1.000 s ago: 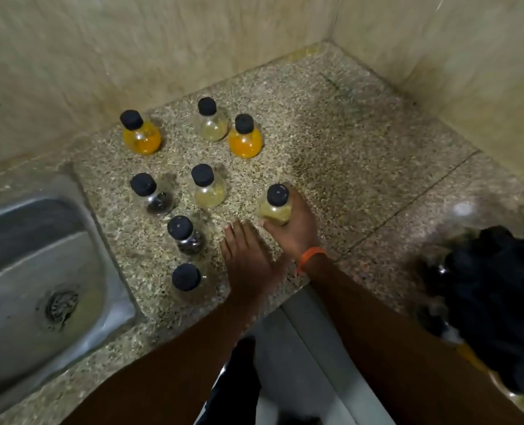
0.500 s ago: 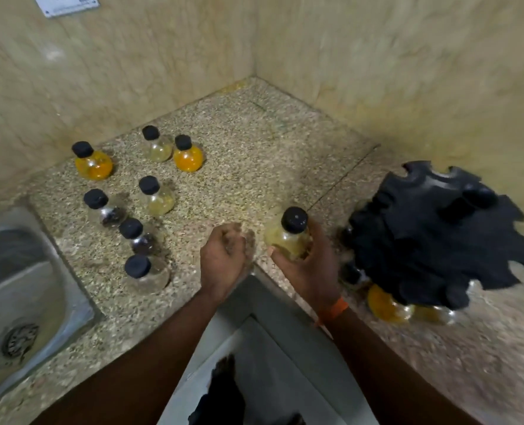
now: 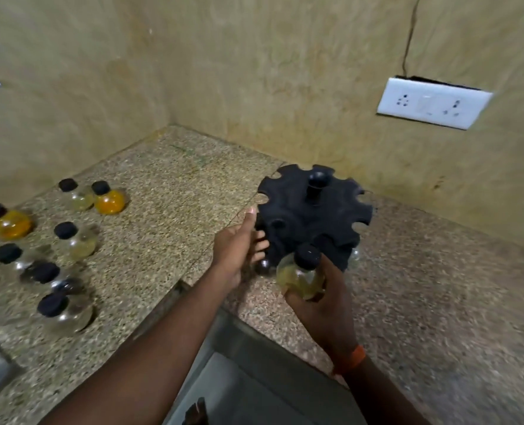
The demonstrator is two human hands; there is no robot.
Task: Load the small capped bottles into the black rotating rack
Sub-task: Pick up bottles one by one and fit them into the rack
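a: what is on the far left?

b: seven little round bottles stand on the speckled counter (image 3: 168, 210). each has a black cap. one at the far left (image 3: 7, 222) is full of orange stuff. two stand close together further back: a pale one (image 3: 76, 196) and an orange one (image 3: 109, 199), and they look like they touch. a pale yellow one (image 3: 76, 242) is in the middle. three near the front, (image 3: 12, 259), (image 3: 50, 279) and (image 3: 62, 311), look clear or dark inside. they are a bit blurry.

a: and next?

b: the left hand (image 3: 239, 250). it reaches out to the left edge of the black rack (image 3: 313, 216). the thumb points up and the fingers (image 3: 259, 245) curl onto the rack's side. it is not holding a bottle.

a: what does the rack look like?

b: it is round and black, with open notches cut all around its rim. a black knob sticks up in the middle. it sits on the counter near the wall. a black cap shows in a slot by the left fingers, and something shiny peeks out low on the right.

a: and the right hand?

b: the right hand (image 3: 322, 302) is wrapped around a bottle (image 3: 300, 274) from below. this bottle is round like a ball, with pale yellow stuff inside and a black cap on top. it is held upright, just in front of the rack's near edge. an orange band (image 3: 351, 360) is on that wrist.

a: anything further right?

b: a white wall plug plate (image 3: 432, 102).
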